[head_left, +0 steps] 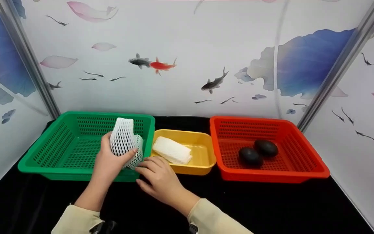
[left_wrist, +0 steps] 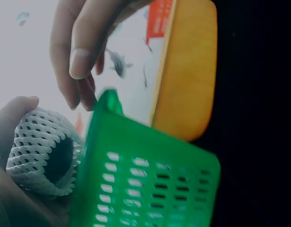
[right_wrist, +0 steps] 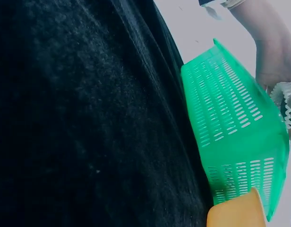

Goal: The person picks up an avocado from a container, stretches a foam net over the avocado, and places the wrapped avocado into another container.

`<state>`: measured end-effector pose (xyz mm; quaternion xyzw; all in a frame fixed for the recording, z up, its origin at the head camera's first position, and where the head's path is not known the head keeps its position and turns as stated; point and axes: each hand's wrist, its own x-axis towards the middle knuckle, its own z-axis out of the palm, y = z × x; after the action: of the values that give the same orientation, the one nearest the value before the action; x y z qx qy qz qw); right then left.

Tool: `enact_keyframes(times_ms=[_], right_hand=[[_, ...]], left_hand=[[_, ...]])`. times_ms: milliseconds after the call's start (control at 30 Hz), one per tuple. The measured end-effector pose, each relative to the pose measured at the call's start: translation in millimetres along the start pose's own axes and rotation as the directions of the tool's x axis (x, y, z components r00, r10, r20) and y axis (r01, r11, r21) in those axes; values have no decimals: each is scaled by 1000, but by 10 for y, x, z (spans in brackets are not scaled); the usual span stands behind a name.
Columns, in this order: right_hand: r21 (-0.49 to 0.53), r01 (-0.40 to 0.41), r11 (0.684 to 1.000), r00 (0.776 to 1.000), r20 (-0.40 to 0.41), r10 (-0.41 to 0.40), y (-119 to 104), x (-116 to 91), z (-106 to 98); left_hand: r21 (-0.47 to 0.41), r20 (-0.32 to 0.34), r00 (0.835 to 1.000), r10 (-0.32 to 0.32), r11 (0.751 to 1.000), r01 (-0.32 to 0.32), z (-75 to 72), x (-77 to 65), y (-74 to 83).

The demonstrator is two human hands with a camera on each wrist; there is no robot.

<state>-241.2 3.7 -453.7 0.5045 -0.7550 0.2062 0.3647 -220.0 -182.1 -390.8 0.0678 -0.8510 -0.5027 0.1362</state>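
The left hand [head_left: 110, 160] has its grip clamped round a white foam-net sleeve [head_left: 121, 138], held over the right part of a green perforated plastic basket [head_left: 109, 114]; something dark shows in the sleeve's opening. More white foam netting [head_left: 138, 151] shows just beside it. The right hand [head_left: 161, 178] has its grip loose, fingers slightly bent at the basket's near right corner; whether they touch the rim cannot be told. Alongside, a yellow plastic tray [head_left: 203, 152] holds folded white netting [head_left: 171, 149], and a red perforated basket [head_left: 271, 174] holds two black oval objects [head_left: 250, 156].
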Motion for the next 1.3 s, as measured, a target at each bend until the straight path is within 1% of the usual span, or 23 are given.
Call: enact_keyframes(times_ms=[133,233,300,400,533,633,700,800,900,1033,1100,1300], right_hand=[[49,-23,999,998,52,20,12,58,85],[87,-41,995,997,74,35,18,118,131],[87,-47,995,995,88,39,19,164,156],[59,-49,997,992,116,42,15,213,211],[-8,-53,999,981,189,53,11,269,286],[-34,-71,997,975,208,76,12,301,333],[-39,-80,996,980,179,86,15,316,366],[-42,-87,995,991,101,91,10,328,422],[-50,-94,994,995,19,95,7,314,488],[-54,-121,991,992,-48,118,10,303,556],[-53,-124,991,990,-72,120,14,306,579],[-36,-100,994,984,-153,93,22,330,617]], left_hand=[[59,-39,999,25,998,-23,-23,110,-98],[105,-47,998,42,994,-37,-46,178,-160],[135,-55,997,50,990,-42,-68,211,-196],[185,-61,997,54,982,-42,-101,245,-257],[265,-71,995,63,963,-42,-151,305,-318],[302,-65,997,46,953,-24,-182,373,-349],[315,-45,999,25,949,-10,-201,421,-365],[326,-1,1000,-11,945,11,-224,466,-388],[347,14,999,-34,937,27,-214,485,-418],[368,-4,996,-84,926,79,-193,496,-421],[388,-10,994,-113,915,108,-191,503,-416],[405,20,984,-175,902,152,-202,519,-412]])
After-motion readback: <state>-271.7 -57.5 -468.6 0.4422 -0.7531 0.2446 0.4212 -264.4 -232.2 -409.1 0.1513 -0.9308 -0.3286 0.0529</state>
